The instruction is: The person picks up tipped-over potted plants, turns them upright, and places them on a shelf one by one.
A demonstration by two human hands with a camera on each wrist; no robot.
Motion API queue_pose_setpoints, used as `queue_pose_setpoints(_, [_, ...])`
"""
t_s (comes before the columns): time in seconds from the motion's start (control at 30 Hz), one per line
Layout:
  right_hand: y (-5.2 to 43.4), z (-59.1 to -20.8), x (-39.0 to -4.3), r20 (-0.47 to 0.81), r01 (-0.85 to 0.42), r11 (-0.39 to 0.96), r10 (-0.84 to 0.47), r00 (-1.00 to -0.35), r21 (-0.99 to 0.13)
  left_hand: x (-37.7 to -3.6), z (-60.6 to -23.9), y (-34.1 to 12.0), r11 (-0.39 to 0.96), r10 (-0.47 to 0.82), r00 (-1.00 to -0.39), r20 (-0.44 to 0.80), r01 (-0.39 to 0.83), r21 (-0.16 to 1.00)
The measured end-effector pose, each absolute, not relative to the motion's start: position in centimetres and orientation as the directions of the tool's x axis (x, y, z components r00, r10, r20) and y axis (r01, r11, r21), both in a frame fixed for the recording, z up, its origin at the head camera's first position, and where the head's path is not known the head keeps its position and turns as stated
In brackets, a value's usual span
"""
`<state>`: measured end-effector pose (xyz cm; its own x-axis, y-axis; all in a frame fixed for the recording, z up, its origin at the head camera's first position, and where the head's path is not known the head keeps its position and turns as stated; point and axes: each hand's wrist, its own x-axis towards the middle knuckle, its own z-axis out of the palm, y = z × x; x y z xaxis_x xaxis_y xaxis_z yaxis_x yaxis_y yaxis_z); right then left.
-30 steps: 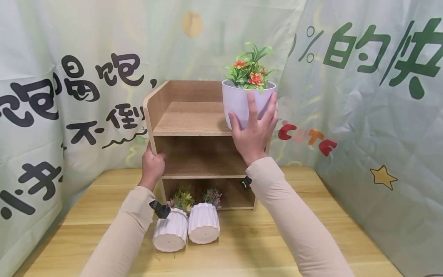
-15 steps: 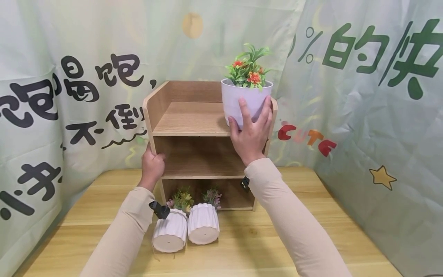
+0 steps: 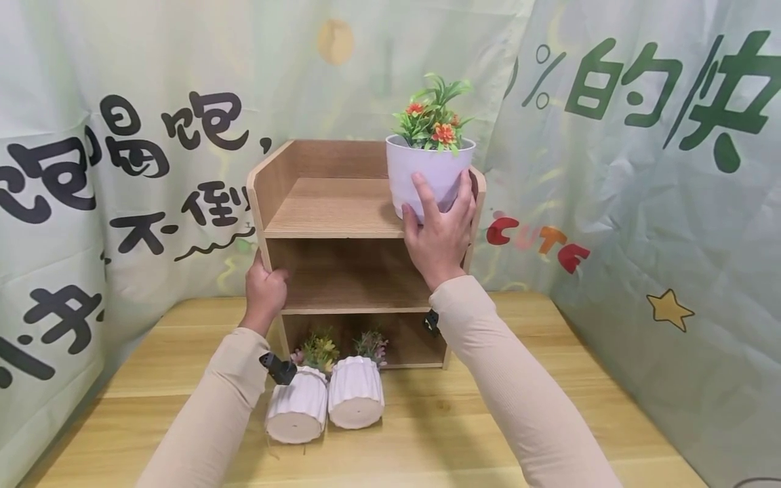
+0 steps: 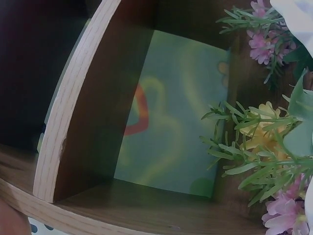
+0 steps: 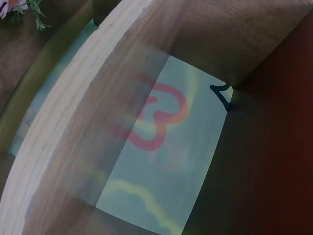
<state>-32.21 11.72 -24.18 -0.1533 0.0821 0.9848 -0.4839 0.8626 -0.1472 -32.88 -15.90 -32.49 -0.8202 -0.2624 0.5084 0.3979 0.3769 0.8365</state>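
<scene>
My right hand (image 3: pixel 441 240) holds a white flowerpot (image 3: pixel 421 166) with green leaves and orange-red flowers, thumb on its left and fingers spread over its front and right. The pot is at the right end of the top board of a wooden shelf (image 3: pixel 332 210); the hand hides part of its base. My left hand (image 3: pixel 265 295) grips the shelf's left side panel at middle height, and a bit of it shows as a blurred hand edge (image 4: pixel 12 220) in the left wrist view. The right wrist view shows shelf boards (image 5: pixel 73 98), but neither hand nor pot.
Two white ribbed pots, a left one (image 3: pixel 297 410) and a right one (image 3: pixel 356 396), lie tipped on the wooden table (image 3: pixel 439 434), bases facing me. Their yellow flowers (image 3: pixel 320 350) and pink flowers (image 3: pixel 371 347) point toward the bottom compartment. A printed curtain (image 3: pixel 610 190) hangs behind.
My right hand and the white flowerpot have shifted slightly left, uncovering more of the shelf's right side panel. My left hand keeps its grip, and the tipped pots lie as before.
</scene>
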Motion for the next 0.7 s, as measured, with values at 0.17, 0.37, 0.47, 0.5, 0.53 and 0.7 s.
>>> queue_pose_setpoints(0.17, [11.8,-24.3,-32.1,0.979,-0.458,0.878,0.057,-0.194,-0.142,-32.8,-32.4,-15.9,0.373,-0.260,-0.825,0.502,0.394,0.840])
queue_pose_setpoints(0.37, [12.1,-24.4,-32.0,0.976,-0.443,0.886,0.039,-0.216,-0.134,-32.7,-32.4,-15.9,0.373,-0.267,-0.822,0.503,0.393,0.841])
queue_pose_setpoints(0.47, [12.3,-24.6,-31.9,0.979,-0.467,0.876,0.024,-0.205,-0.119,-32.8,-32.5,-15.8,0.377,-0.272,-0.816,0.509,0.396,0.837])
queue_pose_setpoints(0.5, [12.4,-24.6,-31.8,0.980,-0.478,0.871,0.017,-0.200,-0.113,-32.8,-32.5,-15.8,0.378,-0.273,-0.814,0.512,0.399,0.835])
queue_pose_setpoints(0.53, [12.5,-24.7,-31.8,0.981,-0.490,0.865,0.010,-0.194,-0.106,-32.9,-32.5,-15.8,0.379,-0.274,-0.813,0.514,0.400,0.835])
queue_pose_setpoints(0.7, [12.9,-25.2,-31.6,0.986,-0.566,0.820,-0.016,-0.165,-0.081,-33.0,-32.6,-15.8,0.377,-0.275,-0.812,0.515,0.402,0.835])
